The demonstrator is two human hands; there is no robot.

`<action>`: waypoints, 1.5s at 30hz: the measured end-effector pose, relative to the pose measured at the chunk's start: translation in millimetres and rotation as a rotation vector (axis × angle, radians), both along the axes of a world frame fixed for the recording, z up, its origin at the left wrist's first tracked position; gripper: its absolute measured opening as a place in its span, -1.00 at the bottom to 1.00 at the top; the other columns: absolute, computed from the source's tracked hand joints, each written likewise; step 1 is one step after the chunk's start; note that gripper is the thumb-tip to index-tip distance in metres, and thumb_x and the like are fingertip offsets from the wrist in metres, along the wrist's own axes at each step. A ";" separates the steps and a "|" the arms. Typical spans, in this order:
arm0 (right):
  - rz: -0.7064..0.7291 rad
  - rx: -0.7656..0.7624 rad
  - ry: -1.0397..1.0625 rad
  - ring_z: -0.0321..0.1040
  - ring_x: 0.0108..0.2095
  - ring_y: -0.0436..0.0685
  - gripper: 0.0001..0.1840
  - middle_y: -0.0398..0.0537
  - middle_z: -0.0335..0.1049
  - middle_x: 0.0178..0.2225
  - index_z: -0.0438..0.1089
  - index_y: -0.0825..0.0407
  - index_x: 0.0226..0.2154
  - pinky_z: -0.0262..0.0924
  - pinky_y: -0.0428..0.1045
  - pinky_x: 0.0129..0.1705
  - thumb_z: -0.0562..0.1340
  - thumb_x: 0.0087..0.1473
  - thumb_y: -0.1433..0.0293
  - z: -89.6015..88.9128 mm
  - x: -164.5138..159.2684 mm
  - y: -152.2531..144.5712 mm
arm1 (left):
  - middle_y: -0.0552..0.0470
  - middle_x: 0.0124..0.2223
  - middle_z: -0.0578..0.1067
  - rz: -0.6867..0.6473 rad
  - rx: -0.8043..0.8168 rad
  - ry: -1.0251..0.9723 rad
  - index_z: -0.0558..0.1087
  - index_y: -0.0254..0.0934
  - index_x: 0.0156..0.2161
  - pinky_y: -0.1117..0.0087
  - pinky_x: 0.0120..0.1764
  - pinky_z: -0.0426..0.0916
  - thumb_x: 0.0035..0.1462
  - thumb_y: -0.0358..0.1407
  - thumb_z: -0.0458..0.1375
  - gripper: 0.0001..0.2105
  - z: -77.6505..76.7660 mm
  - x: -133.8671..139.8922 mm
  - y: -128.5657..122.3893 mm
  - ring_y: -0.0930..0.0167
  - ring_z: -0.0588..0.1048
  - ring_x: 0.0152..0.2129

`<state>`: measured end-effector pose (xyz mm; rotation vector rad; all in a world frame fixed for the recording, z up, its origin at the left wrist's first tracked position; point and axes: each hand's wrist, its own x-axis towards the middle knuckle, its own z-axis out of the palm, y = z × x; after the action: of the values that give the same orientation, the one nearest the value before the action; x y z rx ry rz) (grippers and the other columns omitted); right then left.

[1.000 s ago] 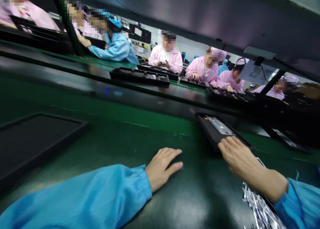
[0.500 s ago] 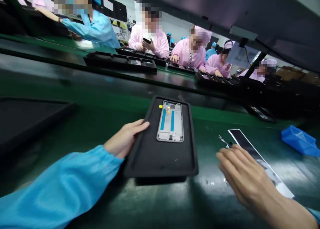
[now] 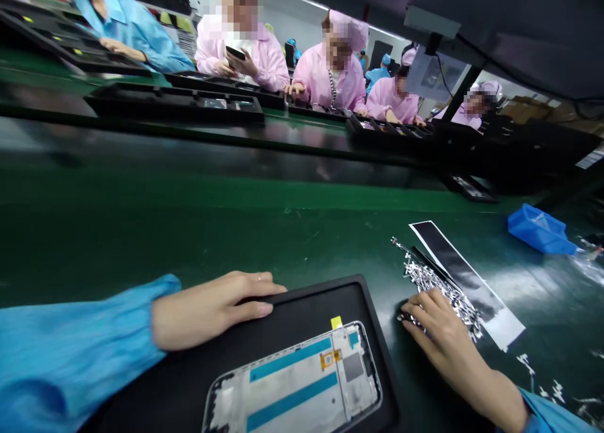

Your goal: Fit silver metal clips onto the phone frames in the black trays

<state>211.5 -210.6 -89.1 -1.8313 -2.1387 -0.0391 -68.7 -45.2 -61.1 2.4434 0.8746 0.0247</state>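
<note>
A black tray (image 3: 302, 301) lies at an angle in front of me, its near part cut off by the frame. On it rests a silver phone frame (image 3: 287, 392) with two blue strips, an orange flex piece and a yellow tab. My left hand (image 3: 217, 310) grips the tray's far rim, thumb on the inner side. To the right, my right hand (image 3: 438, 332) has its fingers curled down at the near edge of a pile of small metal parts (image 3: 429, 279). Shiny bits show by its fingertips; what they pinch, if anything, is hidden.
Beside the pile lies a dark strip with white edges (image 3: 453, 257). A blue bin (image 3: 540, 228) stands farther right, with loose parts (image 3: 557, 392) scattered nearer. Across the bench, co-workers in pink and blue sit behind black trays (image 3: 174, 102). A shelf hangs overhead.
The tray has come nearer and turned sideways, my left hand still at its rim. My right hand has moved down slightly, its fingers now curled at the pile. The view has shifted.
</note>
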 end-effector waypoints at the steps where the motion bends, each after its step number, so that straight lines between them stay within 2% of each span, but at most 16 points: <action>1: -0.008 0.003 0.026 -0.02 -0.35 0.07 -0.88 -0.04 0.12 -0.41 0.18 0.09 -0.38 -0.01 0.06 -0.32 -0.03 0.04 0.51 -1.9 0.8 2.2 | 0.03 -0.09 0.36 -0.015 0.023 0.061 0.33 -0.17 -0.11 0.38 -0.15 0.23 0.07 -0.14 -0.14 -0.65 1.2 6.9 -1.7 0.30 0.31 -0.14; 3: -0.021 0.013 0.083 -0.02 -0.37 0.06 -0.87 -0.05 0.11 -0.44 0.18 0.09 -0.44 -0.02 0.05 -0.34 -0.04 0.05 0.50 -5.8 2.1 6.3 | -0.03 -0.05 0.31 0.007 0.088 0.151 0.31 -0.21 -0.09 0.29 -0.14 0.20 0.10 -0.22 -0.17 -0.66 6.1 20.0 -6.1 0.25 0.28 -0.13; 6: -0.045 0.035 0.183 -0.01 -0.39 0.06 -0.83 -0.06 0.11 -0.47 0.18 0.08 -0.49 -0.04 0.03 -0.36 -0.05 0.06 0.48 -8.8 2.4 10.7 | -0.06 -0.14 0.33 -0.009 0.217 0.193 0.33 -0.25 -0.14 0.22 -0.22 0.20 0.12 -0.30 -0.20 -0.69 18.4 39.4 -15.6 0.25 0.31 -0.23; 9: -0.079 0.056 0.298 0.02 -0.38 0.05 -0.82 -0.07 0.14 -0.46 0.20 0.06 -0.49 -0.03 0.01 -0.36 -0.03 0.06 0.45 -5.1 2.7 11.0 | -0.04 -0.23 0.34 -0.105 0.255 0.134 0.35 -0.27 -0.19 0.24 -0.26 0.17 0.12 -0.32 -0.17 -0.73 30.2 63.2 -26.8 0.29 0.29 -0.29; 12: -0.139 0.082 0.426 0.08 -0.38 0.03 -0.85 -0.11 0.19 -0.44 0.23 0.03 -0.48 0.00 -0.02 -0.34 0.01 0.05 0.40 2.7 4.8 7.5 | -0.02 -0.28 0.34 -0.187 0.246 0.039 0.36 -0.28 -0.24 0.26 -0.28 0.15 0.12 -0.32 -0.14 -0.76 34.3 92.8 -38.4 0.32 0.28 -0.32; 16: -0.252 0.064 0.623 0.18 -0.36 0.01 -0.86 -0.15 0.26 -0.42 0.27 0.00 -0.47 0.06 -0.07 -0.33 0.08 0.00 0.31 9.6 8.9 3.4 | 0.01 -0.31 0.38 -0.230 0.116 -0.100 0.39 -0.29 -0.30 0.31 -0.30 0.13 0.08 -0.30 -0.04 -0.81 25.3 135.6 -51.1 0.35 0.29 -0.34; 19: -0.329 0.031 0.775 0.22 -0.34 0.02 -0.83 -0.15 0.29 -0.40 0.30 0.01 -0.44 0.11 -0.11 -0.35 0.11 -0.04 0.26 8.3 11.9 2.1 | 0.04 -0.32 0.41 -0.175 -0.063 -0.191 0.41 -0.25 -0.32 0.35 -0.31 0.13 0.00 -0.29 0.04 -0.85 12.9 162.6 -56.3 0.35 0.31 -0.34; 22: -0.374 0.003 0.910 0.24 -0.33 0.02 -0.81 -0.15 0.31 -0.37 0.30 0.00 -0.40 0.13 -0.12 -0.36 0.12 -0.05 0.24 3.2 14.4 1.3 | 0.08 -0.41 0.43 -0.116 -0.174 -0.226 0.43 -0.24 -0.40 0.43 -0.38 0.15 -0.05 -0.26 0.08 -0.87 2.4 179.0 -58.5 0.39 0.35 -0.42; 27: -0.409 -0.006 1.018 0.21 -0.30 0.02 -0.82 -0.16 0.29 -0.35 0.30 -0.01 -0.39 0.11 -0.12 -0.34 0.14 -0.07 0.24 0.0 15.4 1.5 | 0.14 -0.56 0.40 -0.014 -0.345 -0.289 0.44 -0.28 -0.48 0.55 -0.50 0.15 -0.10 -0.31 0.13 -0.91 -3.1 184.4 -57.9 0.49 0.35 -0.54; 31: -0.426 -0.005 1.005 0.18 -0.37 -0.03 -0.82 -0.22 0.28 -0.44 0.30 -0.02 -0.46 0.06 -0.14 -0.33 0.15 -0.09 0.22 5.2 14.0 2.8 | 0.14 -0.52 0.43 0.048 -0.417 -0.352 0.44 -0.28 -0.42 0.57 -0.47 0.18 -0.10 -0.32 0.12 -0.90 -1.8 182.3 -58.3 0.52 0.37 -0.52; 37: -0.455 -0.027 0.959 0.17 -0.40 -0.05 -0.81 -0.25 0.27 -0.48 0.29 -0.02 -0.51 0.01 -0.15 -0.36 0.13 -0.08 0.21 11.2 10.2 3.6 | 0.14 -0.47 0.42 0.073 -0.378 -0.482 0.46 -0.27 -0.46 0.50 -0.34 0.17 -0.09 -0.40 0.10 -0.91 -2.3 181.3 -59.0 0.49 0.35 -0.45; 41: -0.485 -0.016 0.941 0.15 -0.42 -0.04 -0.84 -0.25 0.26 -0.49 0.29 -0.01 -0.53 -0.01 -0.14 -0.37 0.16 -0.12 0.24 12.4 10.3 4.3 | 0.11 -0.51 0.39 0.106 -0.399 -0.500 0.45 -0.33 -0.49 0.51 -0.40 0.18 -0.14 -0.44 0.12 -0.94 -4.5 183.0 -55.4 0.49 0.33 -0.50; 45: -0.481 0.001 0.999 0.17 -0.31 0.01 -0.82 -0.20 0.27 -0.38 0.30 -0.02 -0.42 0.00 -0.11 -0.27 0.15 -0.10 0.23 9.1 12.9 3.7 | 0.12 -0.53 0.39 0.105 -0.426 -0.499 0.43 -0.34 -0.49 0.52 -0.42 0.19 -0.15 -0.44 0.12 -0.95 -4.1 182.7 -55.0 0.50 0.33 -0.52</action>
<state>224.5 -206.8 -80.0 -1.7558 -1.0048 0.6202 114.0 -100.2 -65.2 1.8708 0.6930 0.4237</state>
